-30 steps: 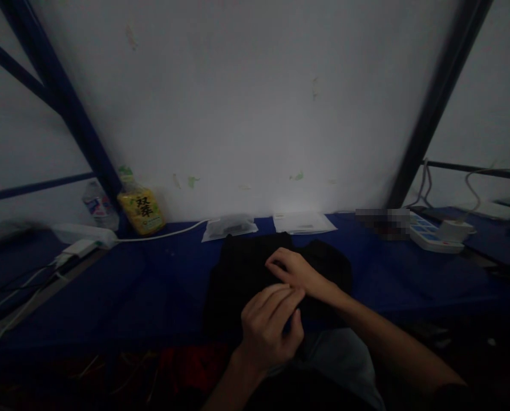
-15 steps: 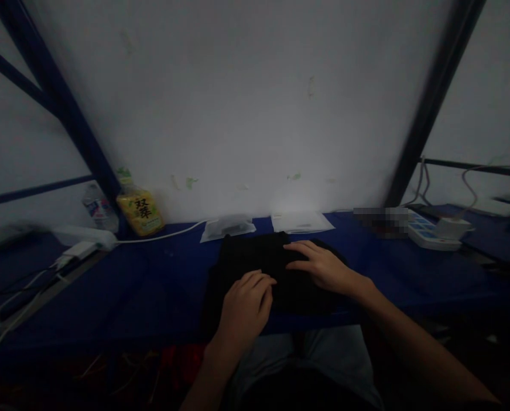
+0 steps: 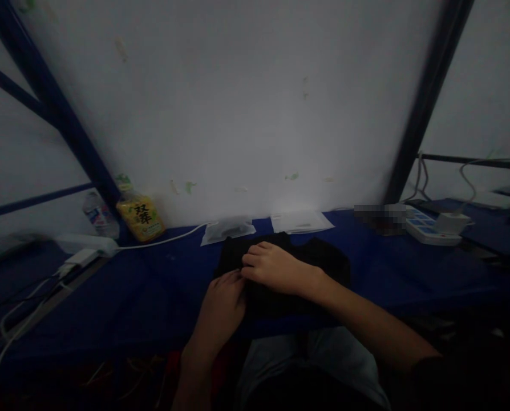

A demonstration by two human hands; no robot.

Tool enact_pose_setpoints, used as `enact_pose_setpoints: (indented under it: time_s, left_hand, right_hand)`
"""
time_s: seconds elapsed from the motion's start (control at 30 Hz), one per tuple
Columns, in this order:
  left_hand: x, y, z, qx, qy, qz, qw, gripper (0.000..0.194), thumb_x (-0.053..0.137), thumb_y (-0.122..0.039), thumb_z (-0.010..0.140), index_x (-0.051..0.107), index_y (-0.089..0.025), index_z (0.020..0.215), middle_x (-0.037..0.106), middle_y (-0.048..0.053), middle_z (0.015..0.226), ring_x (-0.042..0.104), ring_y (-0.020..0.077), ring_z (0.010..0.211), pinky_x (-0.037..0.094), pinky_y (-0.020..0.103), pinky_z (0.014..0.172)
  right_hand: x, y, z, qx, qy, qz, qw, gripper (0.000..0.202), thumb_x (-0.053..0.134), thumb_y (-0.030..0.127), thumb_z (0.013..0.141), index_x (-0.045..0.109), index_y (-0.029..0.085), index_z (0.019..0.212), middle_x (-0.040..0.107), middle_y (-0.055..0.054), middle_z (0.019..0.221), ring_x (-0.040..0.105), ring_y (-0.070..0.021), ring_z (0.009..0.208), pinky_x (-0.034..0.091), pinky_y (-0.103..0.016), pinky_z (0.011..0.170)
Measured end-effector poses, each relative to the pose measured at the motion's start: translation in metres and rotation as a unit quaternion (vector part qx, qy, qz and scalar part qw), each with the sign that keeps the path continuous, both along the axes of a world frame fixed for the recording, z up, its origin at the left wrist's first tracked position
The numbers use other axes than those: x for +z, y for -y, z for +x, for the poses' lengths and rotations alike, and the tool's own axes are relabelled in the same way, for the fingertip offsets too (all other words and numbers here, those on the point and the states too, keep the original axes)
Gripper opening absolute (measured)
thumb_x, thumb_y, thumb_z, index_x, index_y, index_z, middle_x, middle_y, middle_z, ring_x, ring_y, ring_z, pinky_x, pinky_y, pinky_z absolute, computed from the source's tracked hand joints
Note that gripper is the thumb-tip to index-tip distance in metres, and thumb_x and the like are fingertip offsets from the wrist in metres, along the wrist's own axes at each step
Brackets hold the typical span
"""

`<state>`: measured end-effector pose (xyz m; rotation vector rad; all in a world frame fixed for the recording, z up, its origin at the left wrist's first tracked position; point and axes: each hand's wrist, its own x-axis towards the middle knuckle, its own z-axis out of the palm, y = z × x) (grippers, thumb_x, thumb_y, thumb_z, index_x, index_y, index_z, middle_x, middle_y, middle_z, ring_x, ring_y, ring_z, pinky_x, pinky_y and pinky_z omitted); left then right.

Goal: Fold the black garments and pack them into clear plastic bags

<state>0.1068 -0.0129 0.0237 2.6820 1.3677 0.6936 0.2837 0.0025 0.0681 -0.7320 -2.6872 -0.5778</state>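
A black cloth (image 3: pixel 280 299) lies bunched on the blue table, in front of my lap; too dark to tell what kind of cloth piece it is. My left hand (image 3: pixel 222 305) is at its left side, fingers bent and closed on the cloth. Reaching across from the right, my right hand (image 3: pixel 276 269) rests over the cloth's upper left part with curled fingers pressed together on it. The fingertips of both hands meet or nearly touch, and what lies right beneath them is hidden.
Along the wall at the back of the blue table (image 3: pixel 152 291) lie a translucent pouch (image 3: pixel 227 229) and white papers (image 3: pixel 302 221). A yellow drink bottle (image 3: pixel 140 217) and a clear bottle (image 3: pixel 100 216) stand left. Power strips (image 3: pixel 430 228) (image 3: pixel 88 244) with cables lie at both sides.
My right hand has moved left across the cloth to beside my left hand, its spread fingers now closed. My left hand has shifted slightly left and down.
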Motion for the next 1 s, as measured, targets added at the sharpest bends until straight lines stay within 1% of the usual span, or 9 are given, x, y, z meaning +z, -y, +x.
enact_pose_setpoints:
  time_s: [0.1, 0.17, 0.27, 0.37, 0.5, 0.57, 0.73, 0.9, 1.0]
  left_hand:
    - [0.002, -0.004, -0.025, 0.092, 0.054, -0.047, 0.993, 0.029, 0.035, -0.019, 0.091, 0.064, -0.019, 0.093, 0.070, 0.007, 0.093, 0.065, 0.0215, 0.088, 0.048, 0.033, 0.078]
    - [-0.001, -0.006, -0.033, 0.116, 0.102, -0.075, 0.985, 0.031, 0.034, -0.027, 0.094, 0.063, -0.020, 0.100, 0.070, 0.006, 0.093, 0.066, 0.0213, 0.088, 0.050, 0.033, 0.078]
    - [-0.014, -0.007, -0.035, 0.104, 0.178, -0.052, 0.977, 0.038, 0.040, -0.037, 0.094, 0.051, -0.020, 0.127, 0.063, 0.008, 0.122, 0.064, 0.0202, 0.102, 0.049, 0.035, 0.089]
    - [-0.028, -0.008, -0.035, 0.052, 0.172, -0.026, 0.983, 0.056, 0.047, -0.036, 0.092, 0.033, -0.022, 0.144, 0.048, 0.010, 0.141, 0.062, 0.0190, 0.105, 0.049, 0.036, 0.094]
    - [-0.037, -0.010, -0.041, 0.019, 0.071, -0.016, 0.997, 0.042, 0.047, -0.030, 0.091, 0.054, -0.026, 0.132, 0.055, 0.007, 0.134, 0.054, 0.0225, 0.119, 0.042, 0.044, 0.103]
    - [-0.036, -0.012, -0.044, 0.030, 0.040, -0.022, 0.998, 0.038, 0.044, -0.028, 0.092, 0.059, -0.027, 0.127, 0.058, 0.006, 0.131, 0.053, 0.0229, 0.120, 0.041, 0.046, 0.103]
    - [-0.025, -0.018, -0.044, 0.016, 0.036, -0.054, 0.998, 0.044, 0.042, -0.023, 0.088, 0.057, -0.024, 0.130, 0.059, 0.007, 0.129, 0.055, 0.0211, 0.119, 0.041, 0.043, 0.104]
    - [-0.015, -0.024, -0.045, -0.007, 0.066, -0.080, 0.995, 0.046, 0.046, -0.024, 0.080, 0.061, -0.021, 0.124, 0.064, 0.007, 0.124, 0.059, 0.0228, 0.114, 0.044, 0.042, 0.102]
    - [-0.007, -0.029, -0.050, -0.014, 0.084, -0.132, 0.988, 0.045, 0.047, -0.024, 0.078, 0.062, -0.020, 0.120, 0.066, 0.006, 0.120, 0.062, 0.0229, 0.110, 0.047, 0.039, 0.097]
  right_hand:
    - [-0.014, -0.014, -0.023, 0.024, 0.014, 0.001, 1.000, 0.015, 0.049, 0.016, 0.093, 0.061, 0.017, 0.103, 0.062, -0.007, 0.095, 0.053, -0.0210, 0.091, 0.044, -0.034, 0.076]
    - [-0.026, -0.020, -0.033, 0.014, 0.008, -0.007, 1.000, 0.019, 0.046, 0.017, 0.094, 0.057, 0.016, 0.110, 0.061, -0.009, 0.101, 0.053, -0.0211, 0.093, 0.045, -0.034, 0.076]
    - [-0.036, -0.025, -0.038, -0.038, -0.030, -0.027, 0.998, 0.025, 0.049, 0.022, 0.092, 0.054, 0.013, 0.115, 0.059, -0.012, 0.104, 0.053, -0.0235, 0.095, 0.047, -0.037, 0.079]
    - [-0.035, -0.029, -0.027, -0.055, -0.071, -0.034, 0.995, 0.025, 0.052, 0.022, 0.089, 0.057, 0.012, 0.111, 0.059, -0.014, 0.108, 0.053, -0.0261, 0.104, 0.047, -0.041, 0.087]
    - [-0.033, -0.033, 0.008, 0.074, -0.055, -0.095, 0.991, 0.031, 0.052, 0.011, 0.083, 0.062, 0.014, 0.112, 0.058, -0.012, 0.125, 0.047, -0.0229, 0.123, 0.038, -0.038, 0.105]
    - [-0.037, -0.032, 0.027, 0.113, -0.036, -0.136, 0.983, 0.043, 0.052, 0.005, 0.079, 0.060, 0.015, 0.120, 0.055, -0.011, 0.132, 0.040, -0.0211, 0.132, 0.032, -0.039, 0.110]
    - [-0.047, -0.021, 0.054, 0.104, -0.032, -0.167, 0.980, 0.065, 0.048, -0.002, 0.075, 0.048, 0.021, 0.136, 0.044, -0.011, 0.145, 0.027, -0.0201, 0.141, 0.028, -0.044, 0.113]
    - [-0.041, -0.026, 0.040, 0.142, -0.049, -0.166, 0.975, 0.053, 0.051, 0.001, 0.077, 0.058, 0.023, 0.125, 0.051, -0.007, 0.139, 0.031, -0.0177, 0.139, 0.025, -0.041, 0.114]
    - [-0.039, -0.030, 0.021, 0.136, -0.102, -0.194, 0.966, 0.040, 0.050, 0.004, 0.081, 0.063, 0.024, 0.113, 0.061, -0.003, 0.126, 0.047, -0.0127, 0.127, 0.037, -0.031, 0.106]
